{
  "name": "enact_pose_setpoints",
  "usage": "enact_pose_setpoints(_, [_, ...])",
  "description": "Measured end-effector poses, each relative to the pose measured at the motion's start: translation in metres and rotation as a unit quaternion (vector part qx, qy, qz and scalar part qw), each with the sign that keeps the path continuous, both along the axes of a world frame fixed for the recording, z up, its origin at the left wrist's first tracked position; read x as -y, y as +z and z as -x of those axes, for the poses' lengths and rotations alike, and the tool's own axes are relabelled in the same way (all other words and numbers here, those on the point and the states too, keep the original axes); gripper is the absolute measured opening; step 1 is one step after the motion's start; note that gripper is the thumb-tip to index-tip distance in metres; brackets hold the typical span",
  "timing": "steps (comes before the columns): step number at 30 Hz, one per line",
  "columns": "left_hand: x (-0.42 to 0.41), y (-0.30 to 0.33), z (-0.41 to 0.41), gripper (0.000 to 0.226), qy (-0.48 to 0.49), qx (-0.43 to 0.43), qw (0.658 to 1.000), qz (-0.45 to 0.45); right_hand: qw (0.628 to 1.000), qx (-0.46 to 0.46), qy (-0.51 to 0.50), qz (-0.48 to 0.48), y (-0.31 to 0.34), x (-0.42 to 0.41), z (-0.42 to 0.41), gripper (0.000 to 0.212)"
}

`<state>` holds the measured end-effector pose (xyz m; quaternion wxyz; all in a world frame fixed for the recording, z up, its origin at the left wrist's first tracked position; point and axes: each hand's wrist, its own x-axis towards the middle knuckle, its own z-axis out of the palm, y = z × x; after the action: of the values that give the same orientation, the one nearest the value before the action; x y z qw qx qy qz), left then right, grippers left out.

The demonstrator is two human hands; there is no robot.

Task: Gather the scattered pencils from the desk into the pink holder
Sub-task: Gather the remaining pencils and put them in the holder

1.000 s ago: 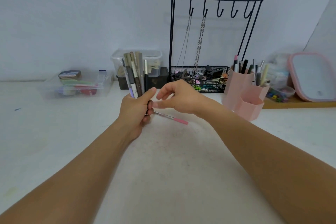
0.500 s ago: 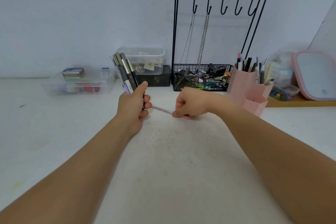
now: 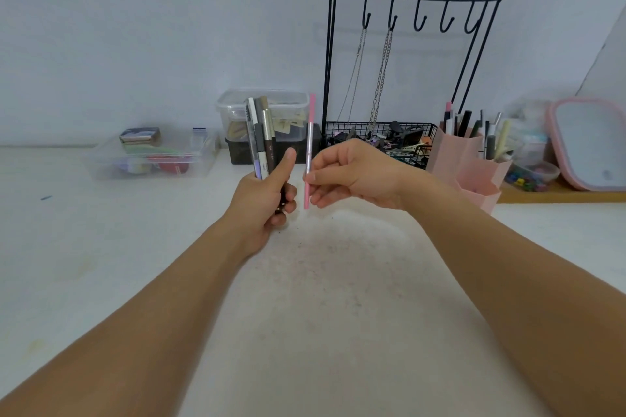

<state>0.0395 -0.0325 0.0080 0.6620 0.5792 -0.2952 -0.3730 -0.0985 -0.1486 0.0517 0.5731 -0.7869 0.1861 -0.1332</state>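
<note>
Left hand (image 3: 267,195) is gripping an upright pencil bundle (image 3: 259,137), right hand (image 3: 352,174) pinches a pink pencil (image 3: 309,152) beside it, so I'd guess it joins the bundle, then everything goes in the pink holder (image 3: 469,164) at the desk's back right.

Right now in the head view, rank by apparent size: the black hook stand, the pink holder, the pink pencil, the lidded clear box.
1. black hook stand, clearly largest.
2. lidded clear box and pink holder: look alike, both partly hidden, not ranked.
3. pink pencil, thinnest, though nearer the camera.
</note>
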Motion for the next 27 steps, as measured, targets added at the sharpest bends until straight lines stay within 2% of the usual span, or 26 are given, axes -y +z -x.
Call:
enact_pose_setpoints(6, [-0.002, 0.001, 0.007, 0.068, -0.046, 0.045, 0.998, 0.002, 0.994, 0.013, -0.011, 0.106, -0.002, -0.008, -0.004, 0.018])
enact_pose_setpoints(10, [-0.003, -0.002, 0.005, 0.059, -0.077, 0.056, 0.995, 0.012, 0.977, -0.008, -0.004, 0.212, 0.000, -0.012, -0.006, 0.007])
enact_pose_setpoints(12, [-0.004, -0.003, 0.005, 0.055, -0.104, 0.065, 0.992, 0.021, 0.971, -0.034, 0.006, 0.238, 0.003, -0.013, -0.008, 0.011])
enact_pose_setpoints(14, [-0.003, -0.003, 0.006, 0.040, -0.104, 0.062, 0.992, 0.027, 0.980, -0.063, 0.022, 0.190, 0.005, -0.009, -0.003, 0.018])
enact_pose_setpoints(16, [-0.001, -0.003, 0.008, 0.022, -0.077, 0.060, 0.994, 0.036, 0.992, -0.082, 0.056, 0.078, 0.005, -0.002, 0.004, 0.048])
enact_pose_setpoints(18, [-0.001, -0.002, 0.011, 0.016, -0.043, 0.102, 0.993, 0.045, 0.996, -0.035, 0.071, -0.027, 0.007, 0.000, 0.006, 0.080])
enact_pose_setpoints(19, [0.000, -0.002, 0.015, 0.014, -0.026, 0.143, 0.988, 0.045, 0.996, 0.004, 0.073, -0.050, 0.008, -0.003, 0.003, 0.083])
enact_pose_setpoints(21, [0.002, -0.004, 0.022, 0.014, -0.003, 0.230, 0.972, 0.044, 0.997, 0.054, 0.048, -0.027, 0.006, -0.020, -0.008, 0.065])
enact_pose_setpoints(23, [0.007, -0.009, 0.029, 0.019, 0.013, 0.291, 0.956, 0.047, 0.997, 0.060, -0.030, 0.040, 0.001, -0.040, -0.019, 0.038])
enact_pose_setpoints(25, [0.011, -0.012, 0.033, 0.016, 0.018, 0.276, 0.961, 0.031, 0.988, 0.076, -0.118, 0.060, -0.008, -0.048, -0.026, 0.035])
enact_pose_setpoints(27, [0.011, -0.015, 0.034, 0.024, -0.013, 0.225, 0.974, -0.010, 0.980, 0.084, -0.175, 0.047, -0.015, -0.052, -0.027, 0.034])
